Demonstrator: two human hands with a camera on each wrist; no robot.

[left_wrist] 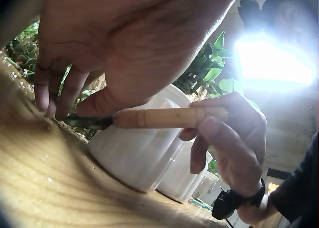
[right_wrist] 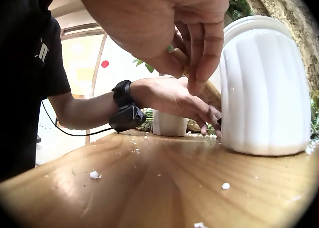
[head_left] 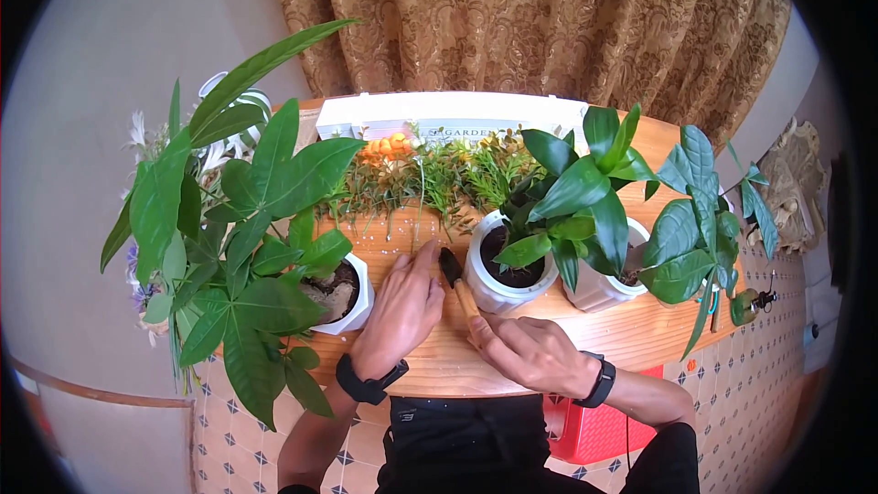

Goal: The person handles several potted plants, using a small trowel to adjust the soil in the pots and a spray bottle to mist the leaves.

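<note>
My right hand (head_left: 538,353) pinches the wooden handle (left_wrist: 164,118) of a small trowel at its end. The trowel's dark blade (head_left: 449,265) points away from me, low over the wooden table (head_left: 425,361). Beside the blade is my left hand (head_left: 402,309), its fingers extended and their tips down at the tabletop. In the left wrist view its thumb overlaps the place where blade and handle meet. Right of the trowel stands a ribbed white pot (right_wrist: 264,93) with dark soil and a broad-leaved plant (head_left: 581,192).
A large leafy plant (head_left: 261,220) in a white pot (head_left: 358,306) stands left. Further right are another white pot (head_left: 594,295) and dark green leaves (head_left: 700,220). Artificial greenery (head_left: 412,178) lies before a white box (head_left: 366,114). White crumbs (right_wrist: 95,174) dot the table; a red stool (head_left: 594,430) is below.
</note>
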